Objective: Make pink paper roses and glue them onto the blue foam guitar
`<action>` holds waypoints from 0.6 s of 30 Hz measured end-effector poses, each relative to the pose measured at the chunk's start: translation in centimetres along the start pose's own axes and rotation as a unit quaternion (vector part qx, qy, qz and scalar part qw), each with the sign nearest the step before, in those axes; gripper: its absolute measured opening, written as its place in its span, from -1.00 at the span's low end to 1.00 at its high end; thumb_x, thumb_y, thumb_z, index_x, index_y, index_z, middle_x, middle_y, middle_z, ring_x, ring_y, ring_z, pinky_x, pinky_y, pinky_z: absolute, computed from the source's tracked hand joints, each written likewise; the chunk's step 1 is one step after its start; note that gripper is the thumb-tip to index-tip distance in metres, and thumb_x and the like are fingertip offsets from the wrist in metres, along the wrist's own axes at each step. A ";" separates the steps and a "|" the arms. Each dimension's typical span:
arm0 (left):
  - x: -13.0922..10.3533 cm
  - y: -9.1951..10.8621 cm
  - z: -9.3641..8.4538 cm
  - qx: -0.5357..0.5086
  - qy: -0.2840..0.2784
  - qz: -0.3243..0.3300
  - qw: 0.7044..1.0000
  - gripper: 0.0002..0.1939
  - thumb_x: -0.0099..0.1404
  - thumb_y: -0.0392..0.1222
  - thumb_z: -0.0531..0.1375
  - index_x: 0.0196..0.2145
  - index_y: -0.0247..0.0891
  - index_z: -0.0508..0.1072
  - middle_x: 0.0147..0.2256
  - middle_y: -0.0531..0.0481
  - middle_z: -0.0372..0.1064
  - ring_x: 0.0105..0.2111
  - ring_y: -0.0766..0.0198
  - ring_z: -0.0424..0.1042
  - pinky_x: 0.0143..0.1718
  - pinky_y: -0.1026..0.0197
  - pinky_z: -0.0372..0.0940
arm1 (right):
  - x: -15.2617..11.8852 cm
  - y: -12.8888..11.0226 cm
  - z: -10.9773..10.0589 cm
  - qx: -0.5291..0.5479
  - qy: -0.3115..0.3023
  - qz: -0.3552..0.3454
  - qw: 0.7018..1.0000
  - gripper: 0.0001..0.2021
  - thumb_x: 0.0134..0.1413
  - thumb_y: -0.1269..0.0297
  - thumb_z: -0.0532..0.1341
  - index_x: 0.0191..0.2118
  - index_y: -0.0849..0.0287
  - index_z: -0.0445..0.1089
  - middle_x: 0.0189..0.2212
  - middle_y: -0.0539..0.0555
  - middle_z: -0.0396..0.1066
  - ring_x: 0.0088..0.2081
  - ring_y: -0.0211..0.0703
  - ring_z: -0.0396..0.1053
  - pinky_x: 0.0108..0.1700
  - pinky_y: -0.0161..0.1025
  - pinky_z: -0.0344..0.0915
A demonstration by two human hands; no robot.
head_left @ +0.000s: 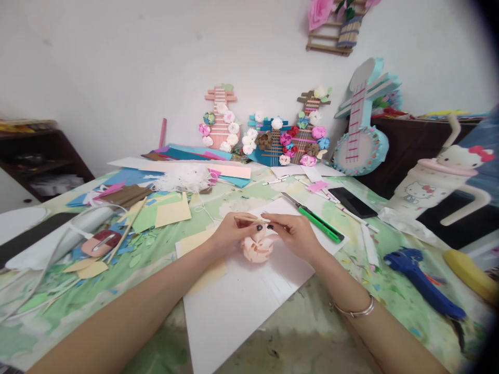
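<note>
Above a white sheet (230, 322), both hands meet over a peach paper flower (257, 250). My left hand (235, 228) is closed round a thin wooden stick (249, 218), which points toward the right hand. My right hand (286, 228) pinches a small pale piece at the stick's tip, too small to make out clearly. The flower sits just below the fingertips; whether the fingers touch it is hard to tell. Right of the hands lies a green utility knife (319, 223) with its blade out.
A blue glue gun (424, 283), black phone (353, 202) and white tumbler (429, 182) are on the right. Paper scraps (173, 210), white string (183, 179) and a pink-and-red object (101, 243) lie left. Flowered paper instruments (275, 140) stand at the back.
</note>
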State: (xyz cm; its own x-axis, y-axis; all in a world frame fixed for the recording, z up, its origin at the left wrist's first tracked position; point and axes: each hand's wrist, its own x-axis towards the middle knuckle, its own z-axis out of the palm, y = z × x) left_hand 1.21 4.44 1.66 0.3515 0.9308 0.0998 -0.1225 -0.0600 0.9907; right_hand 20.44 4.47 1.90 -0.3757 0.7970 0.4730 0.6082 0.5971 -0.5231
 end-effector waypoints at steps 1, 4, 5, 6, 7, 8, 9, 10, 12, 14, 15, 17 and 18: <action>0.0 0.1 0.1 -0.005 0.004 -0.003 1.000 -0.71 -0.06 -0.14 0.37 -0.39 -0.40 0.54 -0.53 -0.03 0.43 -0.57 0.40 0.31 -0.56 0.38 0.17 | 0.0 0.0 0.0 0.007 -0.004 -0.012 1.000 -0.66 0.09 0.42 0.08 -0.05 0.03 0.44 -0.25 0.00 0.53 -0.37 -0.26 0.44 -0.36 -0.37 0.24; -0.1 0.2 0.1 -0.017 0.014 -0.010 1.000 -0.70 -0.08 -0.14 0.39 -0.39 -0.40 0.54 -0.55 -0.02 0.42 -0.57 0.40 0.31 -0.57 0.38 0.16 | 0.0 0.1 0.0 0.014 -0.016 -0.040 0.999 -0.64 0.12 0.43 0.04 -0.02 0.03 0.43 -0.34 0.01 0.53 -0.40 -0.29 0.40 -0.36 -0.39 0.24; -0.1 0.2 0.1 -0.020 0.012 -0.009 1.000 -0.69 -0.08 -0.14 0.39 -0.38 -0.40 0.54 -0.55 -0.02 0.42 -0.57 0.39 0.31 -0.57 0.38 0.16 | 0.0 0.2 0.0 0.014 -0.019 -0.047 0.999 -0.63 0.13 0.44 0.02 -0.02 0.04 0.42 -0.37 0.01 0.51 -0.41 -0.30 0.39 -0.36 -0.40 0.23; -0.2 0.2 0.1 -0.022 0.008 -0.009 1.000 -0.69 -0.07 -0.13 0.38 -0.38 -0.40 0.54 -0.55 -0.02 0.42 -0.58 0.40 0.30 -0.57 0.38 0.16 | 0.0 0.2 0.0 0.015 -0.021 -0.055 0.998 -0.62 0.14 0.44 0.01 -0.01 0.04 0.42 -0.39 0.01 0.50 -0.42 -0.31 0.38 -0.35 -0.40 0.23; -0.2 0.2 0.0 -0.024 0.002 -0.010 1.000 -0.68 -0.07 -0.13 0.38 -0.37 -0.40 0.54 -0.56 -0.01 0.41 -0.58 0.40 0.29 -0.58 0.38 0.15 | -0.1 0.2 0.0 0.018 -0.021 -0.063 0.998 -0.62 0.15 0.44 0.00 0.00 0.03 0.41 -0.41 0.01 0.49 -0.41 -0.32 0.37 -0.34 -0.40 0.24; -0.2 0.2 0.0 -0.026 -0.004 -0.011 1.000 -0.67 -0.06 -0.12 0.38 -0.35 -0.40 0.54 -0.57 0.00 0.40 -0.60 0.41 0.27 -0.59 0.38 0.13 | -0.1 0.3 0.0 0.020 -0.023 -0.069 0.997 -0.62 0.16 0.44 -0.01 0.00 0.02 0.41 -0.41 0.00 0.47 -0.40 -0.32 0.37 -0.33 -0.40 0.24; -0.3 0.2 -0.1 -0.027 -0.010 -0.013 1.000 -0.66 -0.06 -0.11 0.37 -0.35 -0.41 0.54 -0.58 0.01 0.39 -0.61 0.42 0.25 -0.61 0.38 0.11 | -0.1 0.3 0.0 0.021 -0.024 -0.073 0.997 -0.62 0.17 0.43 -0.01 -0.01 0.00 0.41 -0.42 0.00 0.46 -0.39 -0.32 0.37 -0.33 -0.40 0.25; -0.3 0.1 -0.1 -0.027 -0.015 -0.016 0.999 -0.64 -0.06 -0.10 0.37 -0.34 -0.41 0.55 -0.58 0.01 0.38 -0.62 0.42 0.25 -0.61 0.38 0.10 | -0.1 0.3 0.0 0.022 -0.026 -0.076 0.997 -0.62 0.18 0.43 -0.02 -0.01 -0.01 0.41 -0.42 0.00 0.45 -0.38 -0.32 0.37 -0.33 -0.40 0.25; -0.2 0.0 -0.2 -0.026 -0.017 -0.020 0.999 -0.62 -0.07 -0.08 0.38 -0.32 -0.42 0.55 -0.58 0.00 0.38 -0.62 0.41 0.25 -0.62 0.37 0.09 | -0.2 0.4 0.1 0.021 -0.027 -0.079 0.996 -0.63 0.20 0.41 -0.02 -0.02 -0.03 0.42 -0.40 0.01 0.44 -0.37 -0.32 0.36 -0.34 -0.40 0.26; -0.1 -0.3 -0.3 -0.025 -0.009 -0.022 0.999 -0.61 -0.06 -0.07 0.37 -0.31 -0.41 0.56 -0.56 -0.03 0.41 -0.61 0.40 0.25 -0.61 0.36 0.10 | -0.3 0.4 0.3 0.017 -0.023 -0.080 0.996 -0.64 0.20 0.40 -0.02 -0.02 -0.04 0.42 -0.40 0.02 0.44 -0.37 -0.32 0.36 -0.34 -0.40 0.26; 0.0 -0.4 -0.4 -0.024 -0.003 -0.021 0.999 -0.62 -0.05 -0.07 0.36 -0.30 -0.40 0.56 -0.54 -0.04 0.43 -0.60 0.40 0.26 -0.60 0.35 0.10 | -0.3 0.4 0.4 0.015 -0.019 -0.078 0.997 -0.64 0.20 0.40 -0.01 -0.03 -0.05 0.42 -0.40 0.02 0.43 -0.38 -0.32 0.35 -0.35 -0.40 0.26; 0.1 -0.6 -0.5 -0.019 0.009 -0.015 1.000 -0.64 -0.01 -0.06 0.34 -0.30 -0.38 0.57 -0.50 -0.07 0.47 -0.58 0.39 0.27 -0.58 0.34 0.11 | -0.3 0.3 0.4 0.017 -0.012 -0.077 0.997 -0.64 0.19 0.41 0.00 -0.04 -0.04 0.43 -0.40 0.02 0.44 -0.39 -0.32 0.35 -0.37 -0.41 0.25; 0.1 -0.6 -0.5 -0.015 0.013 -0.011 1.000 -0.65 0.01 -0.05 0.33 -0.30 -0.37 0.58 -0.49 -0.07 0.47 -0.57 0.38 0.28 -0.57 0.34 0.12 | -0.3 0.2 0.5 0.020 -0.009 -0.076 0.997 -0.64 0.19 0.41 0.01 -0.05 -0.04 0.44 -0.40 0.02 0.44 -0.38 -0.31 0.36 -0.37 -0.41 0.24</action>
State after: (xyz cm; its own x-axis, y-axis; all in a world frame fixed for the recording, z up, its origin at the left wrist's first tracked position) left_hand 0.90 4.73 1.02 0.3310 0.9407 0.0748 -0.1434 -0.0282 0.9893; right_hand 20.36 4.43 1.34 -0.4741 0.6981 0.5365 0.5145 0.7141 -0.4747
